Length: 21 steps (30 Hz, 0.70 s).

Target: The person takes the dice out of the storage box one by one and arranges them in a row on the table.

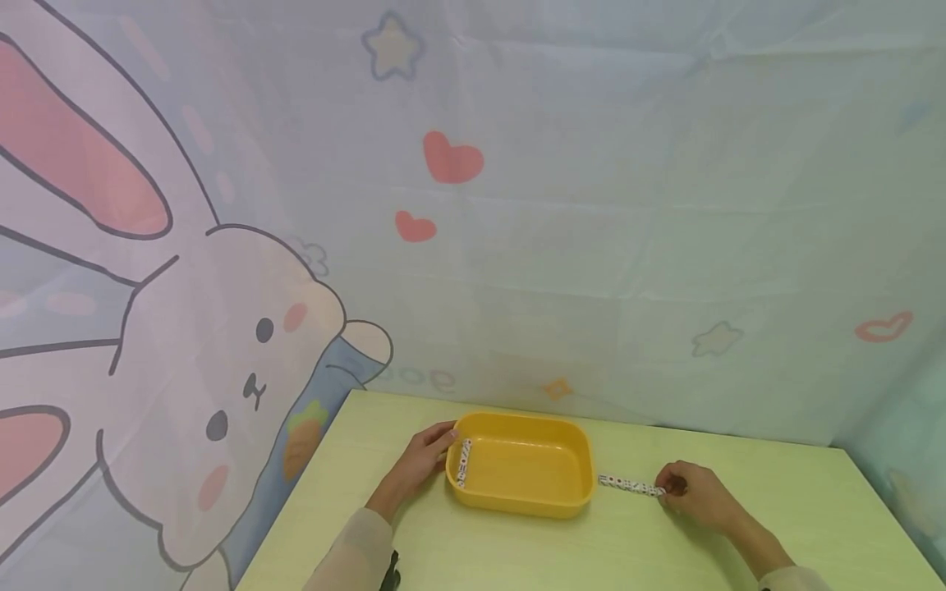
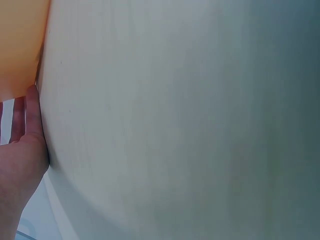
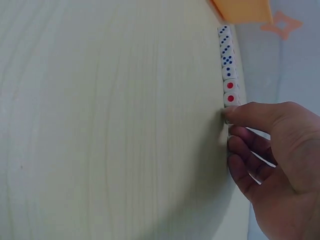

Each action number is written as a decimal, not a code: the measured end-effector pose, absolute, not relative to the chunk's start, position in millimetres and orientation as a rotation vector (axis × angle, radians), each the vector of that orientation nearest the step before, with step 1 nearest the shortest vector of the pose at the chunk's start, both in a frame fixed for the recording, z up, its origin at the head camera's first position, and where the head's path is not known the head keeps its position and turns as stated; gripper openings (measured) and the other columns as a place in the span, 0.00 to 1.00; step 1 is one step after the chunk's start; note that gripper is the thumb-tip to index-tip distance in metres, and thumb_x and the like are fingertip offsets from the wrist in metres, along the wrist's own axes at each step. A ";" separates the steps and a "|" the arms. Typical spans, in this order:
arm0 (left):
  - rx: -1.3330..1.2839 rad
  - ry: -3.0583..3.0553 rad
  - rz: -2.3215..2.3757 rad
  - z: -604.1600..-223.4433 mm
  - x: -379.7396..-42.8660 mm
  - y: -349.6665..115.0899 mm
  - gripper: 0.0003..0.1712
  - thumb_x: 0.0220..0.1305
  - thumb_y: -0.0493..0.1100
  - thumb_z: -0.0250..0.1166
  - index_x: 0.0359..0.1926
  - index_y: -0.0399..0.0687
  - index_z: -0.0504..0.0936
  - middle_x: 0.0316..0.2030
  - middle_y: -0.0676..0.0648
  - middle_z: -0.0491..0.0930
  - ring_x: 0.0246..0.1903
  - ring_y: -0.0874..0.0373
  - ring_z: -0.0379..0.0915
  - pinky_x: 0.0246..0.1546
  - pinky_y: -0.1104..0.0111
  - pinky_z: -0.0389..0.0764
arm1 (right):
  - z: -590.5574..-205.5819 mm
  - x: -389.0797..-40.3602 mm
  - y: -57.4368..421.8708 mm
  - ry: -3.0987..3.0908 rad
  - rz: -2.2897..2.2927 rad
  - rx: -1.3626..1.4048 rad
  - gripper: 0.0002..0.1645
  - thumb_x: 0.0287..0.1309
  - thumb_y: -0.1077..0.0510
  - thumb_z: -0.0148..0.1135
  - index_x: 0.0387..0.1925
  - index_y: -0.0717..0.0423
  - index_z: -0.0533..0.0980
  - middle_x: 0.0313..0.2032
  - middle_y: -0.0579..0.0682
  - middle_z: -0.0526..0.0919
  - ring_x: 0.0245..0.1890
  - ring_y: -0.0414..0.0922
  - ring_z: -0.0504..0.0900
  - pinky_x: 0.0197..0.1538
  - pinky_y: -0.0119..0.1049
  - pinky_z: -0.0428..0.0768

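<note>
A yellow plastic tray [image 1: 517,502] stands on the table, with a row of white dice [image 1: 464,463] lined up inside along its left side. My left hand [image 1: 417,464] rests against the tray's left end, its fingers fairly straight along the outer wall. In the left wrist view the fingers [image 2: 32,112] touch the tray's orange-looking side [image 2: 20,50]; some fingertips are hidden. A second row of dice [image 1: 626,484] runs along the table right of the tray. With thumb and fingertips, my right hand [image 1: 698,497] pinches the die [image 3: 229,113] at the row's near-hand end, mostly covering it.
The pale wooden table [image 1: 783,468] reaches back to a cloth backdrop [image 1: 591,246] printed with a rabbit, hearts and stars. A small dark object [image 1: 390,572] shows beside the left sleeve at the bottom edge.
</note>
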<state>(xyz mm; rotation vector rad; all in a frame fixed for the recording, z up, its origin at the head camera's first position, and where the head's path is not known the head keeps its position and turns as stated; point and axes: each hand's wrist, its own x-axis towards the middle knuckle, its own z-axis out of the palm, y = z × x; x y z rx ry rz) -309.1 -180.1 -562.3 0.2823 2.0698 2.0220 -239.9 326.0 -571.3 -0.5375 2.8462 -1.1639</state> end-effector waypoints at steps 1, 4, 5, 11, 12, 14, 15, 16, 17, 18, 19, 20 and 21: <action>0.281 2.067 2.024 -562.5 -309.4 -180.5 0.30 0.84 0.50 0.57 0.76 0.35 0.70 0.71 0.34 0.72 0.69 0.39 0.70 0.64 0.56 0.81 | -570.4 -240.6 325.8 2.846 -1.165 -0.538 0.09 0.59 0.68 0.73 0.40 0.59 0.82 0.36 0.48 0.83 0.36 0.38 0.79 0.38 0.31 0.82; 0.276 2.061 2.028 -563.2 -310.4 -181.5 0.31 0.84 0.50 0.57 0.76 0.36 0.70 0.71 0.34 0.72 0.69 0.39 0.71 0.64 0.56 0.81 | -566.5 -242.7 324.7 2.877 -1.154 -0.561 0.11 0.58 0.67 0.74 0.42 0.62 0.82 0.38 0.49 0.84 0.37 0.39 0.80 0.39 0.32 0.83; 0.273 2.062 2.027 -563.6 -310.7 -181.8 0.31 0.84 0.50 0.57 0.76 0.36 0.70 0.71 0.34 0.72 0.69 0.40 0.71 0.64 0.56 0.81 | -564.8 -243.8 323.6 2.895 -1.155 -0.566 0.11 0.58 0.67 0.74 0.43 0.63 0.83 0.39 0.50 0.84 0.37 0.38 0.80 0.39 0.32 0.83; 0.265 2.064 2.024 -565.0 -311.9 -181.8 0.31 0.84 0.51 0.57 0.76 0.36 0.69 0.71 0.34 0.72 0.68 0.40 0.71 0.63 0.56 0.81 | -546.7 -250.9 300.4 2.996 -1.291 -0.590 0.11 0.63 0.64 0.75 0.45 0.61 0.83 0.39 0.48 0.85 0.37 0.37 0.81 0.40 0.33 0.85; 0.265 2.063 2.024 -564.9 -312.2 -181.8 0.31 0.83 0.51 0.57 0.76 0.36 0.69 0.71 0.34 0.72 0.68 0.40 0.71 0.63 0.56 0.81 | -543.4 -252.6 293.5 3.006 -1.321 -0.596 0.11 0.63 0.64 0.76 0.44 0.60 0.83 0.39 0.47 0.85 0.37 0.37 0.81 0.40 0.33 0.85; 0.272 2.067 2.021 -564.4 -312.9 -181.8 0.32 0.83 0.51 0.57 0.76 0.35 0.69 0.71 0.34 0.72 0.69 0.39 0.71 0.64 0.56 0.81 | -536.2 -255.5 278.6 3.010 -1.370 -0.619 0.10 0.63 0.63 0.76 0.44 0.58 0.83 0.38 0.45 0.85 0.36 0.37 0.81 0.40 0.32 0.85; 0.272 2.070 2.020 -564.2 -313.1 -181.6 0.32 0.83 0.51 0.57 0.76 0.35 0.68 0.71 0.33 0.72 0.69 0.39 0.71 0.64 0.56 0.81 | -533.1 -257.0 270.8 3.005 -1.396 -0.625 0.10 0.63 0.63 0.76 0.44 0.57 0.83 0.37 0.44 0.85 0.36 0.37 0.81 0.40 0.32 0.85; 0.275 2.071 2.020 -564.1 -313.1 -181.4 0.32 0.84 0.51 0.57 0.76 0.35 0.68 0.71 0.33 0.72 0.69 0.39 0.71 0.64 0.56 0.81 | -530.1 -258.4 262.1 2.997 -1.423 -0.635 0.10 0.63 0.63 0.76 0.45 0.57 0.84 0.37 0.44 0.85 0.36 0.38 0.82 0.40 0.32 0.85; 0.272 2.073 2.019 -564.3 -313.3 -181.3 0.32 0.83 0.51 0.57 0.76 0.35 0.69 0.71 0.33 0.72 0.69 0.40 0.71 0.64 0.56 0.81 | -527.6 -259.9 253.6 2.986 -1.444 -0.649 0.10 0.63 0.64 0.76 0.45 0.57 0.84 0.37 0.44 0.85 0.36 0.38 0.82 0.40 0.32 0.85; 0.265 2.073 2.020 -564.7 -313.6 -181.1 0.32 0.83 0.52 0.57 0.76 0.35 0.69 0.71 0.34 0.72 0.69 0.40 0.71 0.64 0.56 0.81 | -526.0 -261.6 245.0 2.974 -1.464 -0.663 0.10 0.63 0.64 0.75 0.45 0.57 0.84 0.36 0.44 0.85 0.36 0.39 0.82 0.40 0.32 0.85; 0.260 2.074 2.021 -565.1 -313.6 -181.0 0.32 0.83 0.52 0.58 0.76 0.36 0.69 0.71 0.34 0.72 0.69 0.40 0.71 0.64 0.56 0.81 | -524.7 -263.1 236.5 2.959 -1.484 -0.687 0.10 0.63 0.64 0.75 0.45 0.58 0.84 0.37 0.45 0.85 0.36 0.39 0.82 0.40 0.33 0.85; 0.254 2.074 2.021 -565.4 -313.6 -180.9 0.32 0.83 0.52 0.58 0.76 0.36 0.70 0.71 0.34 0.72 0.68 0.41 0.72 0.63 0.57 0.81 | -524.3 -264.9 227.9 2.939 -1.516 -0.708 0.10 0.64 0.63 0.75 0.45 0.59 0.84 0.37 0.45 0.86 0.36 0.40 0.83 0.40 0.33 0.85; 0.250 2.077 2.019 -565.8 -313.5 -180.9 0.32 0.83 0.52 0.58 0.76 0.37 0.70 0.71 0.35 0.73 0.68 0.41 0.72 0.63 0.57 0.81 | -524.5 -266.5 219.3 2.919 -1.539 -0.730 0.10 0.64 0.63 0.75 0.45 0.60 0.84 0.37 0.45 0.86 0.36 0.40 0.83 0.40 0.33 0.85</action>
